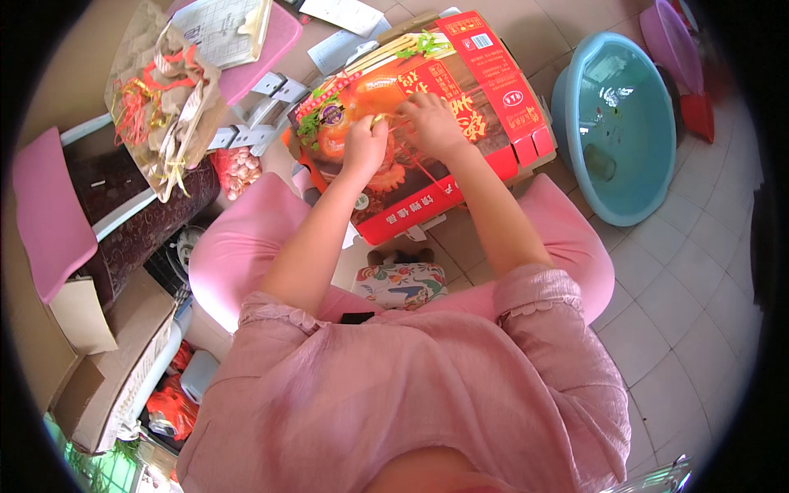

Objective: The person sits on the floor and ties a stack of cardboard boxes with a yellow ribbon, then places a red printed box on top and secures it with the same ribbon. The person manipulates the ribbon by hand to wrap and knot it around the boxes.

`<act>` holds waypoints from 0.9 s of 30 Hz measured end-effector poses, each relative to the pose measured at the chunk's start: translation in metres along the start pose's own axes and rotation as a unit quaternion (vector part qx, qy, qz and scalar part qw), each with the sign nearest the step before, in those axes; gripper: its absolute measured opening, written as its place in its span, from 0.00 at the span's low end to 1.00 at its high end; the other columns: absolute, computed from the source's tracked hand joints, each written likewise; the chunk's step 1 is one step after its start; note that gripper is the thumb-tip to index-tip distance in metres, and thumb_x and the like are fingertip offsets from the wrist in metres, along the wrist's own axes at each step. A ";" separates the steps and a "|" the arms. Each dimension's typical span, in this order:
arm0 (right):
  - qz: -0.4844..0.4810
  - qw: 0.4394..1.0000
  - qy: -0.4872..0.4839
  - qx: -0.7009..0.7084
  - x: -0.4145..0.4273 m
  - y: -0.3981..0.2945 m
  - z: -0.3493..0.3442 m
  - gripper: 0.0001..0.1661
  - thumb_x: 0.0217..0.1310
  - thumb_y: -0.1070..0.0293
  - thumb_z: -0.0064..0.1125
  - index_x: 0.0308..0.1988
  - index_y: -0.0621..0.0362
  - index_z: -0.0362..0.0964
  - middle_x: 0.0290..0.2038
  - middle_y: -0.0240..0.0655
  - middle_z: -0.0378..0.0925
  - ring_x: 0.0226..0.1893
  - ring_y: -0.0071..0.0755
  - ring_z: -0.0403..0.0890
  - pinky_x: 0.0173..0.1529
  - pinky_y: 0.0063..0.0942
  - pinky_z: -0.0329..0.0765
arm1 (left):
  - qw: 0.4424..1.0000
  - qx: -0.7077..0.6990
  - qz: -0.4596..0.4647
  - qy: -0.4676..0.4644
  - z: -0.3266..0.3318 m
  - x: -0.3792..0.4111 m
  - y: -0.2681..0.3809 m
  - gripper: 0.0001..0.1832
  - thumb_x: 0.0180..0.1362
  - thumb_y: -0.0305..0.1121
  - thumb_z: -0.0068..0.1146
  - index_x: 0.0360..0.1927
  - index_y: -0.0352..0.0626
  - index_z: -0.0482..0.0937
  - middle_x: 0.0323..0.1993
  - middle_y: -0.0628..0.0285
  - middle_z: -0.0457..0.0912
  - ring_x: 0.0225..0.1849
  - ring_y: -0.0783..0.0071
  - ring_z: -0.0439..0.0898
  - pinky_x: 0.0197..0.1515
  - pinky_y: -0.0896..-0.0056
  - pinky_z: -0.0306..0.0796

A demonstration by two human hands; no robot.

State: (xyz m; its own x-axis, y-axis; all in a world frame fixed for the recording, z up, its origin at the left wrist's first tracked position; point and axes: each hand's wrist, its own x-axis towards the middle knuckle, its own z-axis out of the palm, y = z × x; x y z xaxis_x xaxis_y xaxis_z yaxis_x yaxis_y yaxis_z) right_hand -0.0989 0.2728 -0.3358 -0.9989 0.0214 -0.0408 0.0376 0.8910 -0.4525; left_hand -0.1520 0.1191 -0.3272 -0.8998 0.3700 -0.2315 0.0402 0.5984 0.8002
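A flattened red printed carton (pixel 382 86), showing a picture of food, lies before me across my knees. Over its middle, my left hand (pixel 365 145) has its thumb and fingers pinched on a thin red string (pixel 425 167). Something gold-coloured shows at those fingertips; whether it is a ring or ribbon I cannot tell. My right hand (pixel 434 126) is just to the right, fingers bent down at the same string, close to the left fingertips. The string trails over the carton toward its near edge. The right fingertips are partly hidden.
At left, a crumpled brown paper piece (pixel 203 132) bears red and yellow strings beside a pink folding stool (pixel 286 34). A red net bag of garlic (pixel 237 169) sits below. At right stands a blue plastic basin (pixel 622 148) with water. Beneath me is a patterned stool seat (pixel 400 285).
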 end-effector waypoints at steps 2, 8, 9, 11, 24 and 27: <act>0.084 0.991 0.069 -0.074 -0.010 -0.007 -0.004 0.21 0.43 0.62 0.61 0.42 0.49 0.71 0.43 0.36 0.69 0.49 0.42 0.69 0.53 0.43 0.64 | 1.000 0.016 0.005 -0.004 -0.003 -0.002 0.000 0.18 0.57 0.41 0.45 0.27 0.33 0.74 0.26 0.41 0.75 0.33 0.42 0.75 0.37 0.51 0.67; 0.211 0.972 0.028 -0.103 -0.093 -0.036 0.007 0.27 0.47 0.52 0.60 0.45 0.55 0.69 0.47 0.38 0.68 0.50 0.45 0.69 0.53 0.45 0.67 | 0.997 -0.003 -0.050 -0.055 -0.014 -0.007 0.004 0.23 0.59 0.45 0.41 0.27 0.33 0.75 0.29 0.41 0.77 0.36 0.44 0.76 0.40 0.52 0.68; 0.210 0.971 -0.008 -0.115 -0.110 -0.045 0.007 0.27 0.48 0.51 0.59 0.45 0.55 0.69 0.47 0.39 0.68 0.50 0.46 0.69 0.53 0.45 0.68 | 0.997 0.000 -0.048 -0.062 -0.017 -0.008 0.006 0.23 0.60 0.46 0.41 0.28 0.32 0.75 0.30 0.41 0.77 0.36 0.44 0.76 0.41 0.52 0.68; 0.231 0.956 -0.158 -0.084 -0.132 -0.063 -0.006 0.28 0.50 0.49 0.58 0.45 0.57 0.69 0.46 0.42 0.69 0.49 0.47 0.70 0.51 0.42 0.70 | 0.996 0.025 -0.036 -0.077 -0.021 -0.013 0.012 0.24 0.61 0.46 0.38 0.35 0.33 0.77 0.36 0.42 0.78 0.42 0.47 0.77 0.46 0.54 0.68; 0.147 0.976 -0.161 0.026 -0.152 -0.179 -0.229 0.17 0.57 0.60 0.55 0.42 0.62 0.73 0.33 0.43 0.79 0.35 0.35 0.79 0.41 0.29 0.74 | 0.980 0.102 0.032 -0.170 -0.005 -0.026 0.018 0.23 0.59 0.41 0.35 0.42 0.34 0.77 0.46 0.42 0.75 0.50 0.51 0.74 0.54 0.58 0.66; 0.115 0.985 -0.131 -0.005 -0.129 -0.188 -0.261 0.16 0.58 0.62 0.55 0.41 0.63 0.73 0.33 0.40 0.78 0.35 0.30 0.77 0.41 0.27 0.74 | 0.983 0.124 0.064 -0.123 -0.007 -0.014 -0.004 0.23 0.60 0.41 0.34 0.40 0.34 0.78 0.44 0.42 0.76 0.49 0.50 0.75 0.53 0.57 0.67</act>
State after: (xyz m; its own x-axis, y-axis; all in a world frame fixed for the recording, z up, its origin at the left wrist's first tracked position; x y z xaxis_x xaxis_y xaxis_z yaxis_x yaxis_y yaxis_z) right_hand 0.0163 0.2209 -0.0131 -0.9228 0.1078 -0.3699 0.2614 0.8804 -0.3956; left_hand -0.1427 0.1063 -0.3231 -0.7499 0.5956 -0.2882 0.2782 0.6790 0.6794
